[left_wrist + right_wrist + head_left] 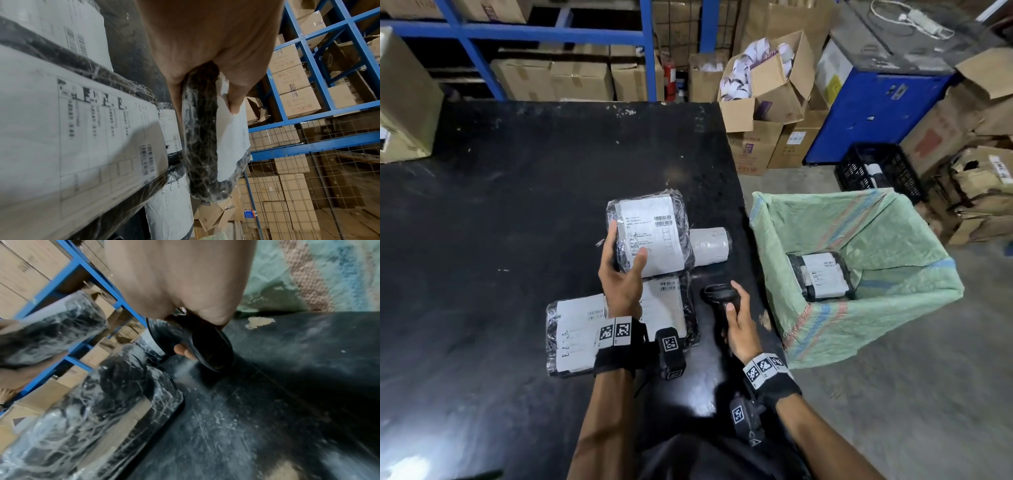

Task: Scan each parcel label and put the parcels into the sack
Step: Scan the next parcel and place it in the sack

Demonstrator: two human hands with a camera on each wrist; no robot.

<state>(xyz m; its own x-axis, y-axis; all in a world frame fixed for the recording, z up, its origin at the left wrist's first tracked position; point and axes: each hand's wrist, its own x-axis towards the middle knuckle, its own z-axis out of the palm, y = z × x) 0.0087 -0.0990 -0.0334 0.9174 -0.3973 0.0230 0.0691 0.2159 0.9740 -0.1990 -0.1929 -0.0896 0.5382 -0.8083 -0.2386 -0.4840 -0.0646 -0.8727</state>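
My left hand (621,270) grips a black-wrapped parcel (650,234) with a white label, lifted above the black table (517,192), label up; the left wrist view shows this parcel (203,146) edge-on with my thumb on its label. Two more labelled parcels (577,334) (671,305) lie flat under my left wrist, and a white roll-shaped parcel (710,246) lies behind. My right hand (736,317) holds a black barcode scanner (722,296) near the table's right edge; the scanner (205,344) points forward. The green woven sack (859,274) stands open right of the table with one parcel (822,275) inside.
Blue shelving (544,32) with cardboard boxes lines the back. An open box of label rolls (763,75), a blue machine (876,113) and a black crate (876,169) stand beyond the sack. A cardboard box (404,99) sits at the table's far left.
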